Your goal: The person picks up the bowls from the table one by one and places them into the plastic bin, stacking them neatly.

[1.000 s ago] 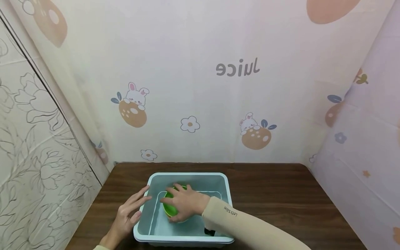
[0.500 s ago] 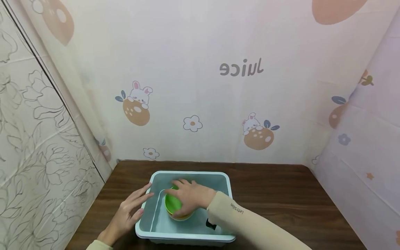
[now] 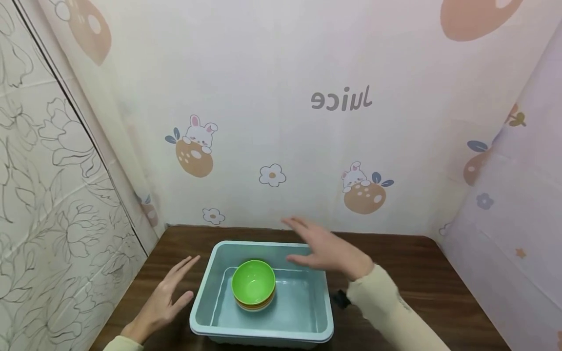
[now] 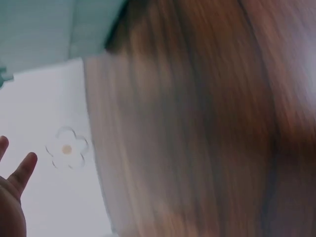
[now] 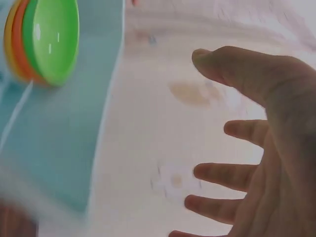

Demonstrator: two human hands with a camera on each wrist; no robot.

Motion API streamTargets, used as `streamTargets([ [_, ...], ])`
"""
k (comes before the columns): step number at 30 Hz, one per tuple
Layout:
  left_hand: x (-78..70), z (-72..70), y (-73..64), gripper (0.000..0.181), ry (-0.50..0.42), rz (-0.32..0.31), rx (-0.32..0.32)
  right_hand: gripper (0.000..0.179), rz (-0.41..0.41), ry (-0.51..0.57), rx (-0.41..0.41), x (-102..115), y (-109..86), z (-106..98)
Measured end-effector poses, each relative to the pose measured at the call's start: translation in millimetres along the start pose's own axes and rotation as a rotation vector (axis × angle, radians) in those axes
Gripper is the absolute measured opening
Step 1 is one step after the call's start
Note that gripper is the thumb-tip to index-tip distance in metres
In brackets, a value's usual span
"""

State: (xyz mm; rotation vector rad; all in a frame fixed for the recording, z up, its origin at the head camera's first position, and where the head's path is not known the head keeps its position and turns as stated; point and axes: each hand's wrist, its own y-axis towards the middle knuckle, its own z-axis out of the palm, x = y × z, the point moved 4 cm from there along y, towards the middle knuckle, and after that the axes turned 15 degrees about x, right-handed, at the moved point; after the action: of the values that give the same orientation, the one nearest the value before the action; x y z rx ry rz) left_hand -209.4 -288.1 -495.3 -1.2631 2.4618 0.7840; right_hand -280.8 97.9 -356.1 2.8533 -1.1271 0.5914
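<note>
A stack of nested bowls, with a green bowl (image 3: 253,282) on top, sits in the left half of a light blue plastic bin (image 3: 298,334). Orange and yellow bowls (image 5: 16,42) show beneath the green one in the right wrist view. My right hand (image 3: 329,249) is raised over the bin's right rear corner, fingers spread and holding nothing. To the left of the bin, apart from its rim, my left hand (image 3: 160,301) hovers with straight fingers and nothing in it. Only part of the left hand (image 4: 15,190) shows in the left wrist view.
The bin stands on a dark wooden table (image 3: 386,278). Behind it hangs a pale curtain (image 3: 272,122) printed with rabbits and fruit, and another printed sheet (image 3: 57,185) hangs at the left.
My right hand has let go of the green bowl and moved up and right, uncovering the stack. My left hand has drawn back from the bin's left rim.
</note>
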Motion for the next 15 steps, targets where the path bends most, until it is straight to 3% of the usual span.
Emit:
streamTargets([
  [2, 7.9, -4.8, -3.7, 0.076, 0.037, -0.061, 0.017, 0.088, 0.024, -0.005, -0.072, -17.1, -18.1, -5.6],
  [8, 17.2, -15.4, -5.0, 0.079, 0.134, -0.108, 0.026, 0.086, 0.136, -0.014, -0.202, -64.6, -69.0, -3.4],
  [15, 22.5, -27.2, 2.1, 0.086, 0.281, -0.168, 0.052, 0.087, 0.227, -0.119, -0.303, -95.5, -110.6, 10.3],
])
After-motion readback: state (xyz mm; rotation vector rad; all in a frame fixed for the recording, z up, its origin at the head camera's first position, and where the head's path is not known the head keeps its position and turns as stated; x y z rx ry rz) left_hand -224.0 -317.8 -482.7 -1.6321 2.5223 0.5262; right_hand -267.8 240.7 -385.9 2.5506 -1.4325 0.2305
